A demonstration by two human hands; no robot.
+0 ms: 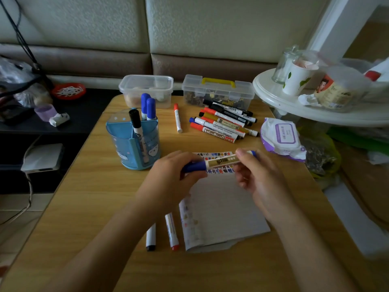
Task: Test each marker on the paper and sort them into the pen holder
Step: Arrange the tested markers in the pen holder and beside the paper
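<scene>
I count one blue marker [219,162] held between both hands, just above the far edge of the paper [223,209] on the bench [84,207]. The left hand [168,178] has its grip clamped round the blue cap, and the right hand [259,175] pinches the other end. The pen holder [132,148], on the left, holds three: one black marker [136,125] and two blue-capped markers [148,106]. Two lie near, left of the paper: a black-tipped marker [151,237] and a red-tipped marker [171,231]. One red-capped marker [177,118] lies alone farther off. I can't count the overlapped heap of markers [223,123] at far right.
</scene>
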